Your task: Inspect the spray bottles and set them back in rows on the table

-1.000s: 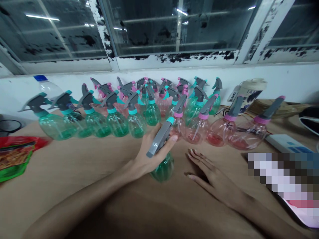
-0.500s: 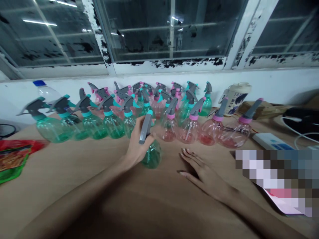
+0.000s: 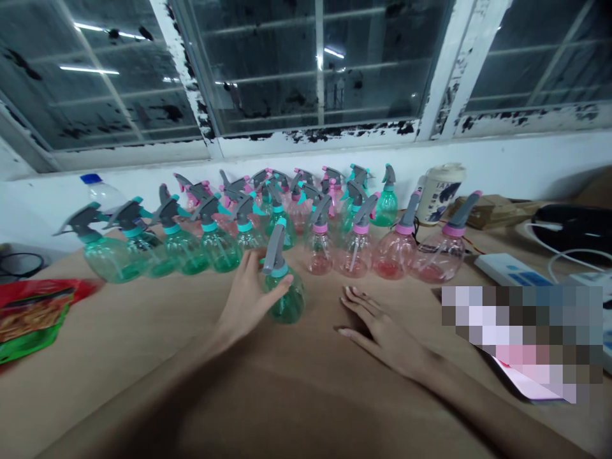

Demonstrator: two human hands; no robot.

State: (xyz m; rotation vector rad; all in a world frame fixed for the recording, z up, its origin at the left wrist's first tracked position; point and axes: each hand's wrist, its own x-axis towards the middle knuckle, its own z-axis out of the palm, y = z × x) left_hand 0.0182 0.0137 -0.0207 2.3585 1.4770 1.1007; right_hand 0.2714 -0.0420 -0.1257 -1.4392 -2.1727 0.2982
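Wood-look tabletop: it point(image 3: 157, 319) carries all the spray bottles in front of you.
Front row: five clear green bottles with teal collars point(image 3: 224, 248) and four clear pink bottles with pink collars point(image 3: 389, 261) stand upright, lined up.
Back cluster: mixed green and pink spray bottles point(image 3: 385, 207) stand less evenly near the wall.
Single bottle: one green, ribbed plastic spray bottle with a grey trigger head point(image 3: 291, 306) is upright, nearer you than the row.
Left hand: yours point(image 3: 241, 303) curls round its neck and shoulder.
Right hand: yours point(image 3: 394, 338) lies open, palm down.
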